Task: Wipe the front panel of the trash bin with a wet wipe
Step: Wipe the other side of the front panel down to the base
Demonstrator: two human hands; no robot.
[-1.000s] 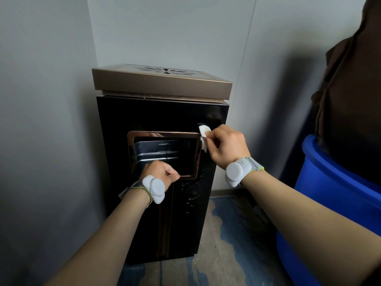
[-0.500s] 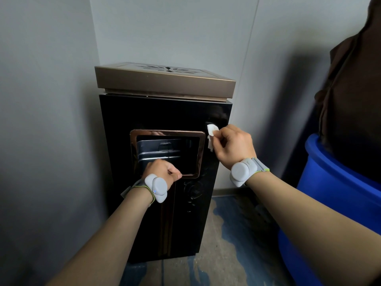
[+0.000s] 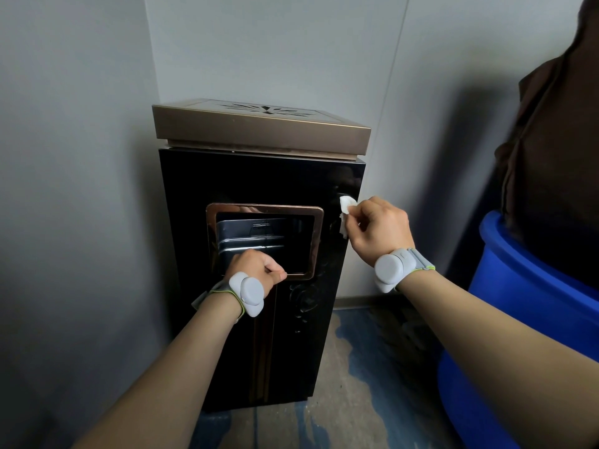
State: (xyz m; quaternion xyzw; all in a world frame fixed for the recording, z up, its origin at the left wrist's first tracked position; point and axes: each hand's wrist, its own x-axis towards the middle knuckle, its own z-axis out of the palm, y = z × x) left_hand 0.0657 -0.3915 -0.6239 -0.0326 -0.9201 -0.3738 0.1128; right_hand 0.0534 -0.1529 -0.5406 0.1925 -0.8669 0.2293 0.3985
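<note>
Corner w/ grey walls, black trash bin point(image 3: 259, 189), right hand point(image 3: 377, 230) pinching wet wipe point(image 3: 345, 209), left hand point(image 3: 256, 267) gripping opening rim point(image 3: 316, 241)

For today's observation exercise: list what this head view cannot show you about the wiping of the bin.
- Left hand fingers: curled over the opening's frame; inside grip hidden.
- Wet wipe: mostly covered by the right hand; panel contact unclear.
- Front panel: dark and glossy; dirt or wetness unreadable.
- Blue barrel: cut off by the right edge.
</note>
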